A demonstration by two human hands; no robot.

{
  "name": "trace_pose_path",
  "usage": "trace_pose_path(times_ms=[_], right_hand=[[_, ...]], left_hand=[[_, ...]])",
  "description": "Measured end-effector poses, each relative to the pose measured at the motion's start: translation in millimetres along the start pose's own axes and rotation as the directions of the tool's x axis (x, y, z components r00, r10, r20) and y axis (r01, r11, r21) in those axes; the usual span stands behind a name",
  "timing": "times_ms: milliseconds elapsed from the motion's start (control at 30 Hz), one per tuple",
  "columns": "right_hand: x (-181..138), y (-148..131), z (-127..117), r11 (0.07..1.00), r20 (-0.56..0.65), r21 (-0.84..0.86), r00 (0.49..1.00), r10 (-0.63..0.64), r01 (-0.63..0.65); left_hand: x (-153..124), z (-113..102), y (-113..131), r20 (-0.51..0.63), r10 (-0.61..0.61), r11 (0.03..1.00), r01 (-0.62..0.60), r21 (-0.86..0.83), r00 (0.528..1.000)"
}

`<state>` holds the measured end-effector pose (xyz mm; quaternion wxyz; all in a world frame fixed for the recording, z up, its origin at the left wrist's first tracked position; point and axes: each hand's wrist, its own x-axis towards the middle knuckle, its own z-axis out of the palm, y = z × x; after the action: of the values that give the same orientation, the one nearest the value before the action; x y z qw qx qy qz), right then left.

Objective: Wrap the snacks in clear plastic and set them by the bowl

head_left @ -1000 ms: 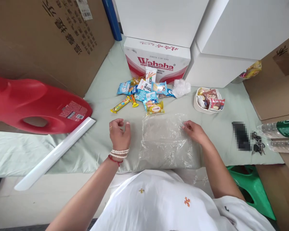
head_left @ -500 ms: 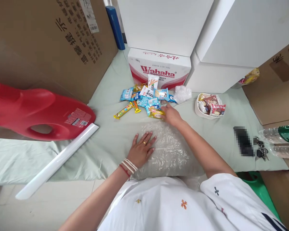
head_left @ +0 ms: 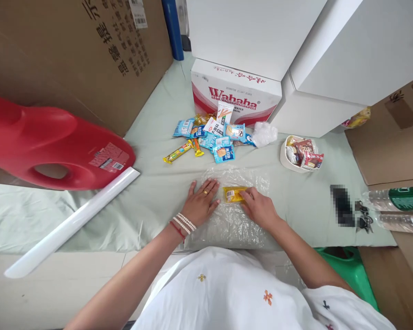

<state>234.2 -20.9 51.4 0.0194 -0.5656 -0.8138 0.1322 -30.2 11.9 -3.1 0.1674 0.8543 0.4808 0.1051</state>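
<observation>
A clear plastic bag lies flat on the pale green cloth in front of me. My left hand rests flat on the bag's left edge, fingers spread, a ring on one finger and bead bracelets at the wrist. My right hand pinches the right end of a yellow snack packet that lies on the bag. A pile of snack packets, mostly blue and yellow, sits farther back on the cloth.
A white bowl of red snack packets stands right of the pile. Behind are a Wahaha carton, white boxes and brown cardboard. A red jug and white strip lie left; bottles, keys and a dark object right.
My right hand has drawn back from the snack pile, bringing the yellow packet onto the plastic bag. My left hand has stayed flat on the bag's left edge.
</observation>
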Motion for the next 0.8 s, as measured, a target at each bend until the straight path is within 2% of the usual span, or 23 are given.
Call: trace_pose_path(times_ms=[100, 167, 233, 333, 400, 533, 567, 633, 700, 800], right_hand=[[-7.2, 2.8, -1.5, 0.994, 0.010, 0.070, 0.997, -0.079, 0.078], [-2.7, 5.4, -7.3, 0.994, -0.001, 0.082, 0.997, -0.075, 0.075], [7.8, 5.0, -11.9, 0.995, 0.044, 0.056, 0.996, -0.079, 0.077], [24.5, -0.9, -14.2, 0.996, 0.125, 0.029, 0.989, -0.084, 0.081], [30.3, -6.1, -13.1, 0.998, 0.126, 0.018, 0.990, -0.064, 0.062], [24.6, -10.6, -6.9, 0.998, 0.111, 0.037, 0.993, -0.047, 0.043], [19.0, -9.1, -5.4, 0.996, 0.102, 0.064, 0.993, -0.060, 0.054], [1.6, -2.6, -3.6, 0.984, 0.036, 0.154, 0.994, -0.100, 0.093], [-23.4, 7.5, -2.4, 0.951, -0.056, 0.265, 0.987, -0.152, 0.162], [-65.0, 22.9, 4.2, 0.909, -0.075, 0.333, 0.968, -0.240, 0.251]], left_hand=[[-6.5, -3.4, -4.5, -0.008, 0.015, 1.000, -0.015, 0.001, 1.000], [-11.9, -4.9, -5.1, -0.039, 0.018, 1.000, -0.017, 0.019, 0.999], [-16.2, -5.0, -4.9, -0.057, 0.019, 0.999, -0.016, 0.045, 0.998], [-19.9, -2.6, -5.9, -0.029, -0.004, 0.998, 0.006, 0.068, 1.000], [-21.7, -1.9, -7.8, -0.017, -0.032, 0.997, 0.033, 0.075, 0.999], [-34.6, -10.7, -10.1, -0.106, -0.039, 0.996, 0.048, 0.080, 0.994], [-41.3, -14.7, -10.3, -0.133, -0.001, 0.998, 0.010, 0.067, 0.991], [-58.8, -22.0, -11.3, -0.148, 0.141, 0.990, -0.141, 0.011, 0.979], [-78.8, -25.5, -12.9, -0.102, 0.293, 0.951, -0.301, -0.069, 0.950], [-101.6, -22.2, -15.7, -0.029, 0.387, 0.913, -0.387, -0.131, 0.922]])
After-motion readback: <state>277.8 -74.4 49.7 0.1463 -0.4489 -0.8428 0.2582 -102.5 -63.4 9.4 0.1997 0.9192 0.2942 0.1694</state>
